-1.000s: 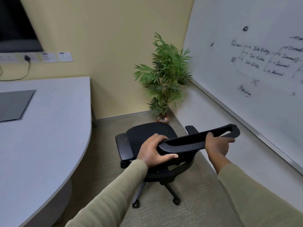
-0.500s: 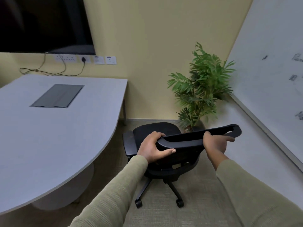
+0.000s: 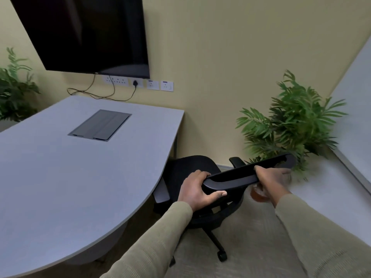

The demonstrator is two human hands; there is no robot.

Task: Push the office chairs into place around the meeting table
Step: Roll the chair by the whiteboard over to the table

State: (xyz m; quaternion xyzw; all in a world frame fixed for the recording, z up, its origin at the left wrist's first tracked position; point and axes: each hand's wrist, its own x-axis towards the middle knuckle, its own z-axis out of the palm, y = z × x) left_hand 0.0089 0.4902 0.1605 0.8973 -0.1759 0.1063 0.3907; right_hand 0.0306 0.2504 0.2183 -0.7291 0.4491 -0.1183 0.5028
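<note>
As L hand (image 3: 197, 190) & R hand (image 3: 270, 178) grip chair (image 3: 232, 177), it's beside table (image 3: 80, 173).

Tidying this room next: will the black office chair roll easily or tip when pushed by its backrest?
Likely rolls easily: the office chair stands on castors. Pushed high at the backrest, gripped by left hand and right hand, it may tilt slightly first.
</note>
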